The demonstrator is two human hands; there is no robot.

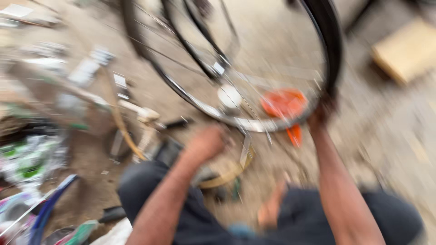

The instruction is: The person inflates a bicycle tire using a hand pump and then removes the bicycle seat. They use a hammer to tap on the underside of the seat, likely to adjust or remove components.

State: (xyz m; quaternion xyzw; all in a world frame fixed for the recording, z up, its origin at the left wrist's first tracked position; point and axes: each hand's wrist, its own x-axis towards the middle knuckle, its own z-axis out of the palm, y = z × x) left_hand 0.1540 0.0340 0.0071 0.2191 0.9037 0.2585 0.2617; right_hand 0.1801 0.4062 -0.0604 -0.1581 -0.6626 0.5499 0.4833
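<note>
A heavily motion-blurred view, looking down from my head camera at my two bare arms and a bicycle wheel (236,68) standing upright on dusty ground. I use the wheel as the landmark for everything else.

The wheel fills the upper middle of the view: a dark tyre around a silvery rim, with thin spokes running to a pale hub. My right hand (321,112) is at the wheel's lower right edge, its fingers closed around the tyre and rim there. My left hand (206,143) sits just below the wheel's lowest point, close to the rim; it looks curled, but the blur stops me from telling whether it grips anything or touches the rim.

Seen through the spokes at the wheel's lower right is an orange plastic object (284,105), just beside my right hand; its shape is too smeared to name. Below the wheel, under my left hand, lies a curved yellowish strip (227,178) on the ground. My dark-clothed knees (150,186) sit at the bottom of the view, below the wheel.

Left of the wheel lies a scatter of tools and parts (91,86), too blurred to sort. Far right of the wheel, well apart from it, lies a tan block (406,50).
</note>
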